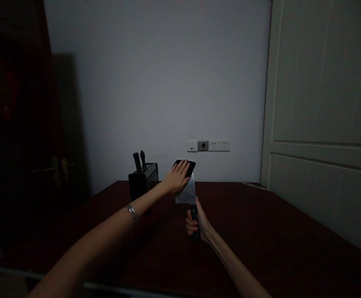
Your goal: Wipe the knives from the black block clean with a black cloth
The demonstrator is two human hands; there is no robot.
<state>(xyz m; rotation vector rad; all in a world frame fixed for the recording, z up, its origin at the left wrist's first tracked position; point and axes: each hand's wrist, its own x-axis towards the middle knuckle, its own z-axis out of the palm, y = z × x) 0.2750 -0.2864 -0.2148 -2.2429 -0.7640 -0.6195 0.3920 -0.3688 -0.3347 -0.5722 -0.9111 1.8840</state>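
My right hand (196,223) is closed around the dark handle of a cleaver (187,191), holding it upright with the broad steel blade pointing up. My left hand (177,176) lies flat, fingers together, on a dark cloth (190,165) pressed against the upper part of the blade. A silver bracelet (133,213) sits on my left wrist. Both hands are raised above a dark red-brown table (261,231).
A dark knife block (143,182) with two black handles sticking up stands on the table's far left part. Behind is a pale wall with a row of sockets (208,145). A white door (323,124) is at the right, a dark wooden door (19,145) at the left.
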